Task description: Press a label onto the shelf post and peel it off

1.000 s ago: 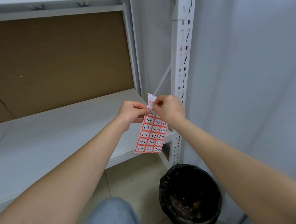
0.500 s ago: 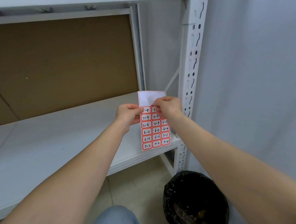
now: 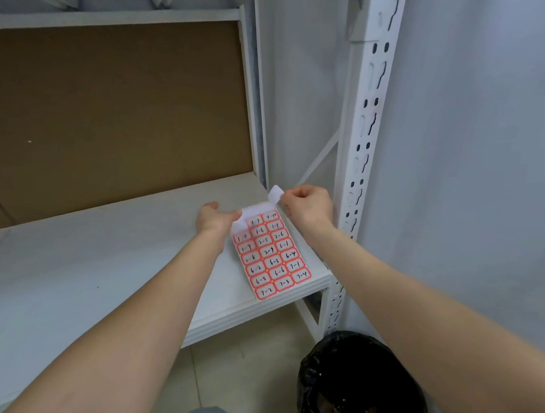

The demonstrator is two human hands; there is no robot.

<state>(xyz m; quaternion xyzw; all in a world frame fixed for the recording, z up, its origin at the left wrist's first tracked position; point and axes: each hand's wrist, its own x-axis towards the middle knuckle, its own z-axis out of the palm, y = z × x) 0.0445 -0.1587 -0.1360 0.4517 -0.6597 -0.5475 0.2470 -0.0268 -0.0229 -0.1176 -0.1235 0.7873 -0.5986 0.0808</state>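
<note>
My right hand [image 3: 308, 205] pinches a peeled label [image 3: 276, 194] above the shelf's [image 3: 99, 258] right end; my left hand [image 3: 217, 220] pins the sticker sheet [image 3: 269, 254] there. The label could curl onto itself.

Dim, even light, soft shadows; wide-angle bend at edges, slight blur

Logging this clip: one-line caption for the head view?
Left hand holds a label sheet over the shelf; right hand pinches a peeled label.
</note>
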